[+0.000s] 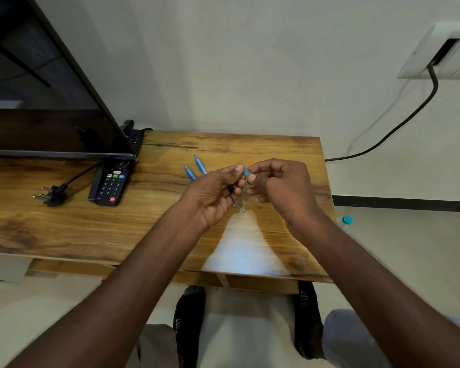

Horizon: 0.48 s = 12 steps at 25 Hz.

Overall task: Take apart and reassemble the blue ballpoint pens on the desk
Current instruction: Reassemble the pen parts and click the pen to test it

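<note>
- Both hands, left (215,191) and right (278,187), pinch one small blue pen part (246,172) between fingertips above the desk (64,229).
- Two blue pens (195,168) lie at ten o'clock from the hands.

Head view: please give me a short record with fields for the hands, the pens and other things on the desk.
left hand: pinches the blue pen part
right hand: pinches the same part
pens on desk: two, blue, lying beside each other behind the left hand
small parts: on the desk under the hands
remote control: left, near the screen
plug: far left, unplugged
</note>
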Each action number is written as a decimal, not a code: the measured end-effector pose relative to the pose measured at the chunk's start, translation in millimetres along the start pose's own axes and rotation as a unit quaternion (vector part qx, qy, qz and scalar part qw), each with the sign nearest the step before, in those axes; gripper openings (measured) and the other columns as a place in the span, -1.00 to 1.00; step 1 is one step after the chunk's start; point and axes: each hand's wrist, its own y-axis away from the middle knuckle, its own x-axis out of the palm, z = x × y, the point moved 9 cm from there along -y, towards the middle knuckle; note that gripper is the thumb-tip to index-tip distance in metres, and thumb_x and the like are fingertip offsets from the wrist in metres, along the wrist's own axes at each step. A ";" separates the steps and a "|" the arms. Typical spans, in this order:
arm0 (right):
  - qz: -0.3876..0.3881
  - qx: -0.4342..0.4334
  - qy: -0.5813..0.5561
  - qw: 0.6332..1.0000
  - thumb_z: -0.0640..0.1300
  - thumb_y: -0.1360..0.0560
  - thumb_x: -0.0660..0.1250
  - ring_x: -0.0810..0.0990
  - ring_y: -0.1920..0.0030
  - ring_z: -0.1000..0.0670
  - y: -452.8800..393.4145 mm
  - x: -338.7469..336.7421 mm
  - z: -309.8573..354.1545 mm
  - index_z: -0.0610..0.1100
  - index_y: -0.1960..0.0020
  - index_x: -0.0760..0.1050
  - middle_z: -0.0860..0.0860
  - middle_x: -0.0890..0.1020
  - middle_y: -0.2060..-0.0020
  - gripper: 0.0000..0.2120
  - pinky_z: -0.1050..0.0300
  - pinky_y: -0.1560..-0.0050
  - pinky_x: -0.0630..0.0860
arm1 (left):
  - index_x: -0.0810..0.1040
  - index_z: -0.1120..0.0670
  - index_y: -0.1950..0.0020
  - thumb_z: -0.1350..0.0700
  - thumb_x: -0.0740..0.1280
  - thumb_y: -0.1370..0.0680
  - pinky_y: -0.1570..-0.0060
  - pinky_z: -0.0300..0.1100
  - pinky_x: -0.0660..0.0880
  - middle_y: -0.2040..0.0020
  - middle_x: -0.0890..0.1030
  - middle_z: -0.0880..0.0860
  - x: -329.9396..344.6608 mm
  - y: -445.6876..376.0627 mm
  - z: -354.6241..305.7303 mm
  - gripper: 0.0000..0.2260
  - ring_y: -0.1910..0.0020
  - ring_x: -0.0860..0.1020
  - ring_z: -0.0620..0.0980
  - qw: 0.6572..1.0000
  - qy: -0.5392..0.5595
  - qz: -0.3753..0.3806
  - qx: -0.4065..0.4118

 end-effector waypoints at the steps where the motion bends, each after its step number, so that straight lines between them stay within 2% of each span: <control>1: 0.002 0.001 0.000 1.000 -0.27 -0.52 0.52 0.80 0.21 -0.04 -0.4 -0.1 -0.7 -0.12 0.01 0.72 -0.05 0.78 0.22 -0.92 0.03 0.20 0.63 | 0.65 0.18 -0.02 0.26 0.39 -0.63 0.30 -0.36 0.56 0.24 0.65 0.06 -0.5 0.1 -0.1 -0.96 0.30 0.59 -0.14 1.000 -0.013 0.001 -0.004; 6: 0.008 -0.007 0.021 1.000 -0.29 -0.50 0.53 0.79 0.21 -0.03 -0.8 -2.0 -1.3 -0.12 0.04 0.73 -0.03 0.77 0.25 -0.90 0.13 0.25 0.59 | 0.65 0.18 0.02 0.26 0.37 -0.65 0.30 -0.37 0.55 0.26 0.63 0.05 -2.1 3.0 0.3 -0.91 0.27 0.55 -0.13 0.998 -0.056 0.014 -0.022; 8: 0.004 -0.024 0.044 0.999 -0.30 -0.47 0.55 0.78 0.17 -0.01 -2.1 -4.3 0.3 -0.09 0.03 0.74 -0.03 0.77 0.25 -0.85 0.13 0.16 0.61 | 0.64 0.18 0.00 0.27 0.36 -0.65 0.30 -0.38 0.55 0.27 0.64 0.05 -1.2 4.5 1.4 -0.92 0.26 0.55 -0.13 0.997 -0.063 0.022 -0.030; 10: 0.016 -0.053 0.054 0.997 -0.33 -0.47 0.53 0.77 0.11 0.02 -3.3 -3.2 5.5 -0.01 -0.08 0.74 -0.01 0.77 0.24 -0.71 0.09 -0.04 0.64 | 0.63 0.18 -0.03 0.27 0.37 -0.64 0.28 -0.37 0.56 0.26 0.65 0.06 0.0 5.7 0.7 -0.94 0.24 0.57 -0.12 0.998 -0.047 0.032 -0.040; 12: 0.039 -0.083 0.052 0.994 -0.35 -0.49 0.51 0.76 0.12 0.03 -3.9 0.9 12.0 0.07 -0.21 0.71 -0.05 0.76 0.20 -0.59 0.17 -0.05 0.63 | 0.65 0.19 0.00 0.25 0.39 -0.63 0.25 -0.36 0.58 0.24 0.67 0.07 0.1 4.5 -0.5 -0.95 0.23 0.59 -0.12 0.998 -0.007 0.037 -0.049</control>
